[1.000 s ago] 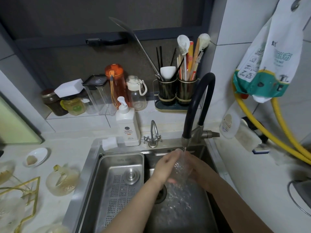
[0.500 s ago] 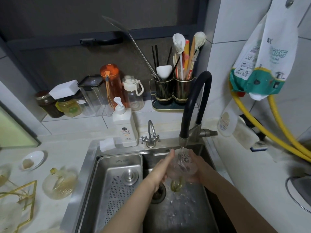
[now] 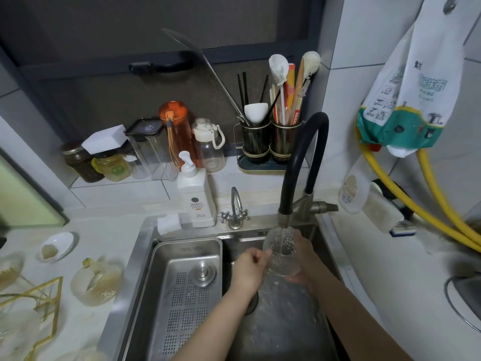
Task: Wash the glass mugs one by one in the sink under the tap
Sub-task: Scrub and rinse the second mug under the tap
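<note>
A clear textured glass mug is held upright over the sink, right under the black hose tap. A thin stream of water runs into its mouth. My right hand wraps the mug's right side and base. My left hand grips its left side, where the handle seems to be. Another glass mug with a gold handle stands on the counter at the left, and more glassware sits blurred near a gold wire rack.
A perforated steel drain tray fills the sink's left half. A white soap pump bottle, a sponge and a small chrome tap line the back rim. Jars, bottles and utensil holders crowd the ledge. Yellow hoses run at right.
The mug has been turned from tilted, with water pouring out, to upright beneath the spout. My left hand slid from the rim down to the mug's left side.
</note>
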The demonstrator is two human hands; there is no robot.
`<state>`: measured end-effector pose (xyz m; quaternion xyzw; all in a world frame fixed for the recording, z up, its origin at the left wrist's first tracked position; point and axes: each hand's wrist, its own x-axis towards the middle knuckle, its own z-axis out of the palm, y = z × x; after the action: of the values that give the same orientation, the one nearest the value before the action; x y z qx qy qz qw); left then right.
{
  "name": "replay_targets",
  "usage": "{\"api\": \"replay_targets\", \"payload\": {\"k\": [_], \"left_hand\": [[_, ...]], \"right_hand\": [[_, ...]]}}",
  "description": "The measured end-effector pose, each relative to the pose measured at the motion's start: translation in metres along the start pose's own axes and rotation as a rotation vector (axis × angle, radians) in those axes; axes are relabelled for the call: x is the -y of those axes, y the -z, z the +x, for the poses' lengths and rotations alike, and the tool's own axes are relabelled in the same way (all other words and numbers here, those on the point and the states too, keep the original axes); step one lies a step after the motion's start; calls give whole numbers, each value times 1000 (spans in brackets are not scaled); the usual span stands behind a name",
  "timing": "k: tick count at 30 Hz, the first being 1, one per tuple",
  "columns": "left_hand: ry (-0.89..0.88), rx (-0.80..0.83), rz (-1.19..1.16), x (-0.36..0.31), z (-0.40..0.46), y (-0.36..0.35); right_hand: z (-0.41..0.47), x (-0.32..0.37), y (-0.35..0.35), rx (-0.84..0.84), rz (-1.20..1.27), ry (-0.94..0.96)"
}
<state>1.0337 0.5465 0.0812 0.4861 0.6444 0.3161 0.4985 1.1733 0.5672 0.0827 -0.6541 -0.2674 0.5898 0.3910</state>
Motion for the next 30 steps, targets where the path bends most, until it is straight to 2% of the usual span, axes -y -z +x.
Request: {"api": "replay_targets", "payload": {"k": [5,8,11,14,17,22,27,30], "left_hand": [[-16,-39,-62,4,-3,3],[-1,-5,-58,0,-3,-2],[1,53,-237,1,-5,11],[-37,27,-300,-4,-4,31],[-105,9,-246,-13,1,25],[-74,58,-329,6,-18,13],[-59,-58,-391,6,-8,33],[-73,-17,-389,-8,-2,19]], "right_hand": [[-23,-6,3,136,-22,57],[-41,-13,26,113,-143,253],[-58,-20,38,222,-269,442],[-53,-8,27,351,-341,599],[-40,1,28,325,-323,598],[-42,-37,40,191,-275,583],[-47,-39,12,231,-179,610],[-41,-21,23,189,-121,598]]}}
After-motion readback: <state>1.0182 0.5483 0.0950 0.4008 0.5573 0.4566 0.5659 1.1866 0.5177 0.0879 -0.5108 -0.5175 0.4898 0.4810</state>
